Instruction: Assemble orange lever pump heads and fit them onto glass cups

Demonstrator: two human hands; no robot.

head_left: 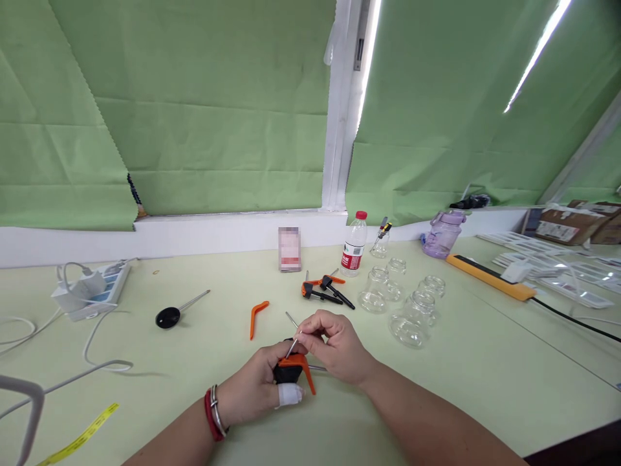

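My left hand [259,382], a white wrap on its thumb, is closed around a black part [288,373] with a bent orange piece [305,370] on it. Between thumb and fingertips, my right hand [334,346] pinches a thin metal rod [292,348] whose lower end meets the orange piece. Another thin rod [291,319] sticks out behind the fingers, and one more extends right, below my right hand. Just beyond lies a loose bent orange piece [257,317]. Farther back are two black-and-orange tools [325,291] with slim black handles.
Several clear glass jars [410,317] stand at right, behind them a red-capped bottle [354,246] and a purple bottle [442,233]. At left are a black disc with a rod [169,317], a white power strip [97,291] and loose cables. An orange power strip [490,277] lies at right.
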